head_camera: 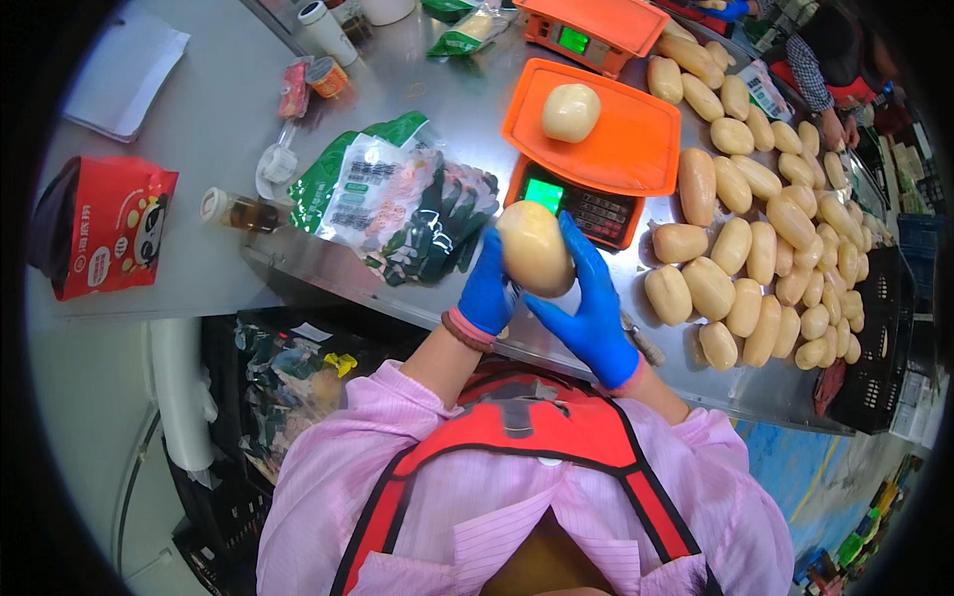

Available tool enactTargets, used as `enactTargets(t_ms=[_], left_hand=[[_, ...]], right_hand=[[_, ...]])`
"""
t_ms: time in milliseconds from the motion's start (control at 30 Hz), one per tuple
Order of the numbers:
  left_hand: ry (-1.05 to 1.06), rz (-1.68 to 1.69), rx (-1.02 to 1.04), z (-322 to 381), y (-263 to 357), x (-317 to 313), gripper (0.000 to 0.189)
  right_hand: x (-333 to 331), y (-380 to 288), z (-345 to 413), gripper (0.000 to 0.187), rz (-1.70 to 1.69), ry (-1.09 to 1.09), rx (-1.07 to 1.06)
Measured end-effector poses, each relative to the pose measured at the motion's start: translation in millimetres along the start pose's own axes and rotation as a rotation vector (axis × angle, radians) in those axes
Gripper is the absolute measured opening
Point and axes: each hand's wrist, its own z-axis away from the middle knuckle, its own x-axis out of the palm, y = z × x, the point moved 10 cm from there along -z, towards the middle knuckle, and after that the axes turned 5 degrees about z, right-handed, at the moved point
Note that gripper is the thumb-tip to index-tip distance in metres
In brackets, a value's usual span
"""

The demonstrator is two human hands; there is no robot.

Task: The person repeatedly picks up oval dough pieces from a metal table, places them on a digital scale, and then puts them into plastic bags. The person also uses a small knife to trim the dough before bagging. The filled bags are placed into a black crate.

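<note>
Between my blue-gloved hands is a large peeled lotus root segment (535,249). My left hand (486,287) holds it from the left side. My right hand (585,298) is spread at its right side, thumb and fingers apart; whether it bears any weight is hard to tell. Just beyond stands an orange digital scale (663,160) with a lit green display, and a rounder pale root piece (571,112) rests on its tray. Many peeled root segments (709,289) lie on the metal table to the right. Printed plastic bags (395,197) lie to the left of the scale.
A second orange scale (596,26) stands behind. A knife handle (645,343) lies by my right wrist. At left are a glass jar (242,211), a red bag (119,227) and papers (127,71). Black crates (868,339) stand at right; a co-worker's hands (838,130) are farther back.
</note>
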Motion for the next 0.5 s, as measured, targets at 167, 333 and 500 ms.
enactTargets(t_ms=[167,333,500], left_hand=[[-0.300,0.618,-0.321,-2,-7,3,0.079],[-0.259,0.427,-0.263,2,-6,-1,0.070],[-0.347,0.596,-0.383,-3,-21,-26,0.058]], right_hand=[[1,-11,3,0.053,-0.398,-0.157,-0.011],[53,73,34,0.059,-0.661,-0.179,0.525],[88,51,47,0.069,-0.842,-0.374,0.564]])
